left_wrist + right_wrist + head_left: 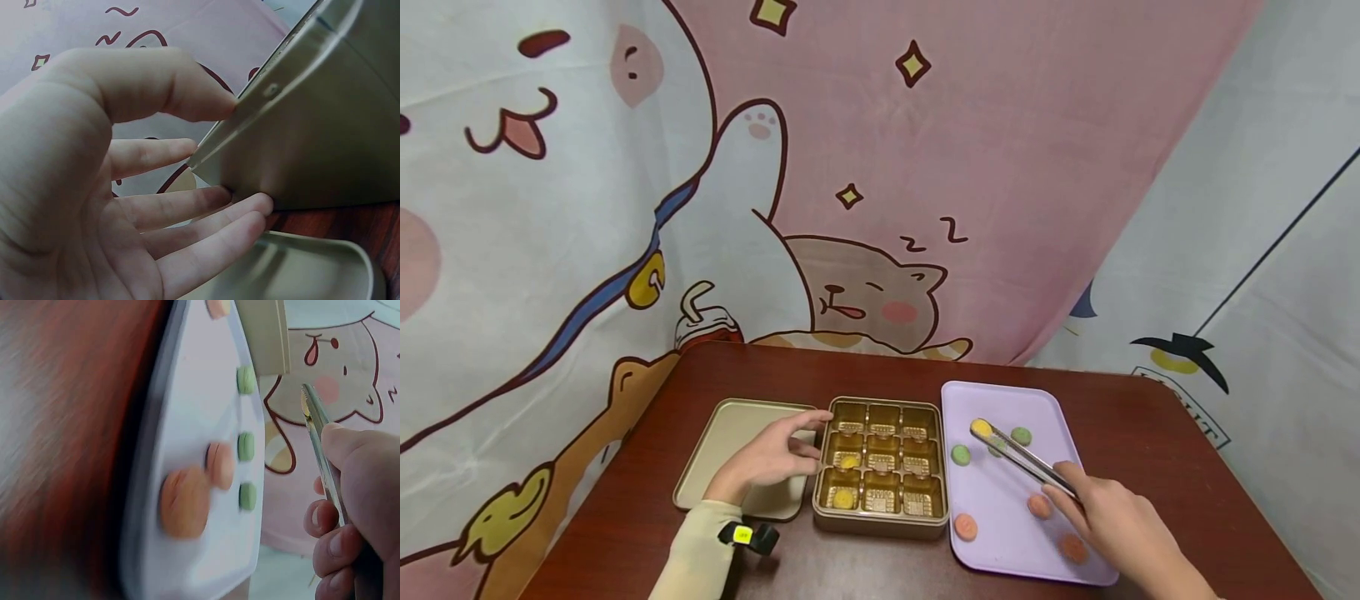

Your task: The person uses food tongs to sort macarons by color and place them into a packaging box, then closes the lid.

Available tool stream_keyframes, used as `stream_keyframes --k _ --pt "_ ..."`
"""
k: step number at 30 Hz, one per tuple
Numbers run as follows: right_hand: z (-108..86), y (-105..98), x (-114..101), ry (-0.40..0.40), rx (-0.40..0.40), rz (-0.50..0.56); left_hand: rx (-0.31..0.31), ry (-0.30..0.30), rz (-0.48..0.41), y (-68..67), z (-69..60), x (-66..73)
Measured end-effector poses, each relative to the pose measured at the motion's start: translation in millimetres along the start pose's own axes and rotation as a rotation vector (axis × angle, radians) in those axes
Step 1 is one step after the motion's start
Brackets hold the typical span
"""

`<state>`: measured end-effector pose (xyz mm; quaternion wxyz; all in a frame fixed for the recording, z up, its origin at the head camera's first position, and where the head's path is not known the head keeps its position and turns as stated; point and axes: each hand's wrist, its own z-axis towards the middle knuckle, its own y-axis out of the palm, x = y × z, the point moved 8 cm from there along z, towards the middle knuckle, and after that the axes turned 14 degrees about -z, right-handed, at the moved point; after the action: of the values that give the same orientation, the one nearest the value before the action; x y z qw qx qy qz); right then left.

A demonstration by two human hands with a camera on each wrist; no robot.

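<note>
My right hand (1112, 517) grips a pair of metal tongs (1026, 458). Between the tong tips is a yellow macaron (981, 427), held above the far part of the lilac tray (1000, 550); the right wrist view shows it raised off the tray. My left hand (775, 450) touches the left wall of the gold tin (880, 525) with thumb and fingertips, its fingers fairly straight. Inside the tin is a gold divided insert (880, 471). One yellow macaron (844, 498) sits in the front left compartment, and another yellow macaron (849, 462) in the middle left one.
Three green macarons (961, 455) lie on the tray's far half, one partly behind the tongs. Three orange-pink macarons (966, 527) lie nearer its front. The tin's lid (722, 450) rests left of the tin, under the left forearm. A printed cloth (1000, 167) hangs behind the table.
</note>
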<state>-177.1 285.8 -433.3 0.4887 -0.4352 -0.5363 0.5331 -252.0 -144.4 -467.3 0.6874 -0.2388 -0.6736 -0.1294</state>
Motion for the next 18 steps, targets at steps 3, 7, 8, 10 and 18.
stream_keyframes --k 3,7,8,10,18 --pt "7.1 -7.1 -14.8 -0.039 0.058 -0.003 0.000 -0.001 0.006 -0.6 0.0 -0.7" --pt "15.9 -18.0 -34.5 -0.111 0.187 -0.004 -0.003 0.001 0.010 -0.7 -0.1 -1.2" --pt "18.0 -20.1 -39.2 -0.129 0.216 -0.005 -0.003 0.001 0.009 -0.6 -0.2 -1.0" --pt "21.7 -23.6 -47.6 -0.165 0.278 -0.005 -0.003 0.002 0.004 -0.4 -0.5 -0.5" --pt "39.3 -28.0 -77.3 -0.269 0.367 0.009 -0.001 -0.001 -0.003 -0.1 -1.4 2.5"
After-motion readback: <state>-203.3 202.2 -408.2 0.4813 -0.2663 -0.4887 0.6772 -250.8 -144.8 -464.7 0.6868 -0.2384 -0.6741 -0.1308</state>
